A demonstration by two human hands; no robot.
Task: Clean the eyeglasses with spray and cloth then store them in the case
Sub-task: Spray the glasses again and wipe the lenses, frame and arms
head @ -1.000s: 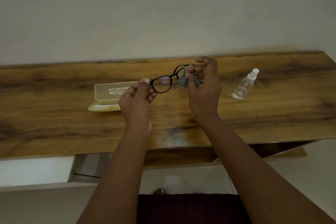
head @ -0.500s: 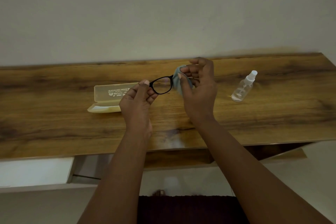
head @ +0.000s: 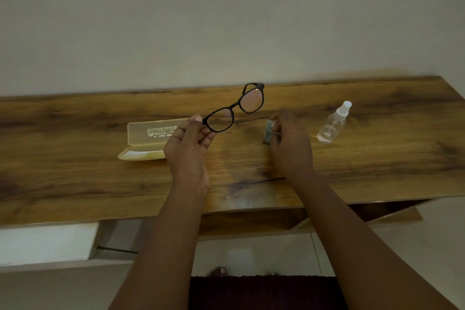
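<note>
— Two hands in your head view. Your left hand [head: 187, 150] pinches the glasses [head: 235, 107] by one end of the frame and holds them up over the table [head: 75, 178]. Your right hand [head: 289, 143] is blurred, low near the wood, fingers curled round the cloth [head: 268, 133].

— How far along am I?

— I'd judge wiping is done or nearly so; storing is left. The case [head: 148, 139] lies open just beside your left hand, and the glasses aren't in it yet.

— Anything in the way?

— The spray bottle [head: 333, 124] lies tilted on the table to the right, well apart from the case. The path to the case looks free.
</note>
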